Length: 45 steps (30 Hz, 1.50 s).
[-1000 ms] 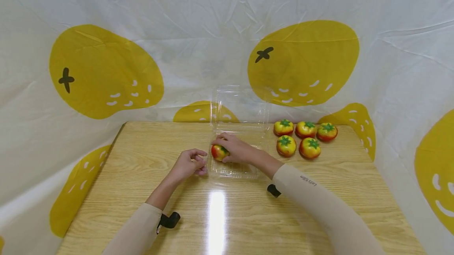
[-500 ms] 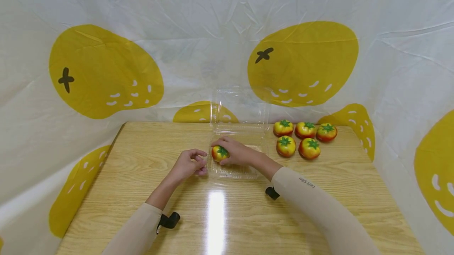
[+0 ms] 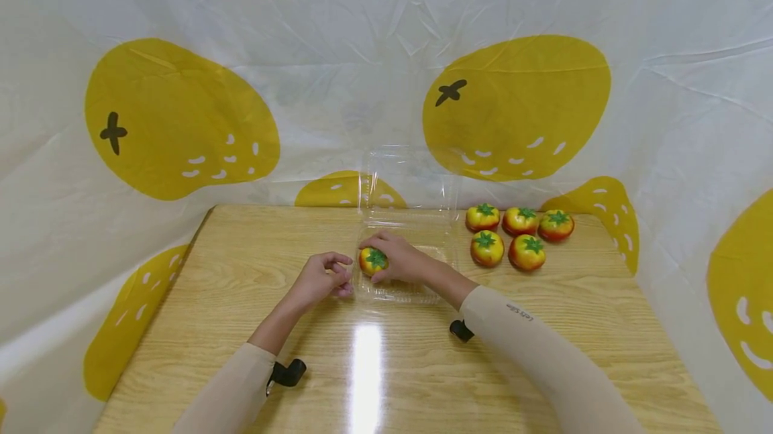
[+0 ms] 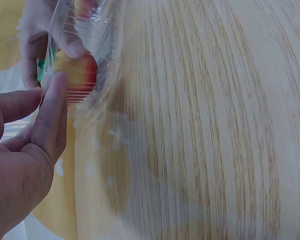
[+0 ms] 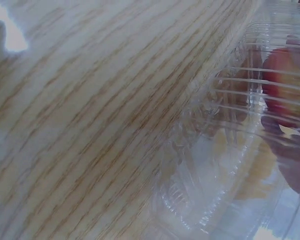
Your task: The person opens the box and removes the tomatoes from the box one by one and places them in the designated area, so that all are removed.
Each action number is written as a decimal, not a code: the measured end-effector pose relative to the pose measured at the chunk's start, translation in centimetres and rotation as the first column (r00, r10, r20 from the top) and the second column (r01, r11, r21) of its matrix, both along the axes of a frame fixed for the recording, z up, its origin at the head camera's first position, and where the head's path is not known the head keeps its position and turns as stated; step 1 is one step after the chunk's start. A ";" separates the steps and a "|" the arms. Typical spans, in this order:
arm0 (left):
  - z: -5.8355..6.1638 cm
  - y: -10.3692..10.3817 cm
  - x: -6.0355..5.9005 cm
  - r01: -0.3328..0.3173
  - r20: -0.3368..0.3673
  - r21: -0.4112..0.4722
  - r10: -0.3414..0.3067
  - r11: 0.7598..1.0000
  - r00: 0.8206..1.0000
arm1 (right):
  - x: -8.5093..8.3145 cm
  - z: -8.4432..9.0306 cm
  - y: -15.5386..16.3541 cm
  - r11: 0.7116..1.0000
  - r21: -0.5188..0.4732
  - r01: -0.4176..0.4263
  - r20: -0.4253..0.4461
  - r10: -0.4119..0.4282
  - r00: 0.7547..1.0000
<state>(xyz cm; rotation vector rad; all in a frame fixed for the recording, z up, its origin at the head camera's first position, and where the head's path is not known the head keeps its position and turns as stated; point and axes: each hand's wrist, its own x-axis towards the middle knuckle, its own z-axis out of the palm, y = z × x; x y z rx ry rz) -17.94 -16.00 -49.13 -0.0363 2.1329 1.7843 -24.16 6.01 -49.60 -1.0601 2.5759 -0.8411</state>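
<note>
A clear plastic clamshell container (image 3: 403,298) stands on the table with its lid (image 3: 410,179) raised at the back. My right hand (image 3: 400,258) is inside the base and holds a yellow-red toy tomato (image 3: 370,263) with a green leafy top at the left side. Through the ribbed wall, the right wrist view shows the tomato (image 5: 285,87) and part of the hand. My left hand (image 3: 321,278) is at the container's left side; in the left wrist view its thumb and fingers (image 4: 51,117) pinch the rim (image 4: 51,50).
Several more toy tomatoes (image 3: 486,249) sit in two rows on the wooden table (image 3: 260,239), right of the container. A fruit-printed cloth (image 3: 350,85) hangs behind and along the sides. Black wrist cameras (image 3: 288,373) hang under both forearms.
My right hand has turned the toy tomato so that its green top faces more upward, and has lowered it slightly. My left hand has stayed at the rim.
</note>
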 end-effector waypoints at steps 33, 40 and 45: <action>0.1 -0.1 0.0 -0.011 -0.004 -0.004 0.011 1.000 1.000 | 0.5 0.2 0.2 0.997 -0.028 0.065 0.069 -0.063 0.996; 0.1 -0.1 0.1 -0.003 0.003 -0.009 0.003 1.000 1.000 | 0.6 0.7 0.7 0.996 -0.021 0.087 0.063 -0.086 0.994; 0.2 0.0 0.1 -0.012 0.007 -0.015 0.012 1.000 1.000 | 0.9 1.2 1.4 0.993 -0.008 0.114 0.060 -0.114 0.992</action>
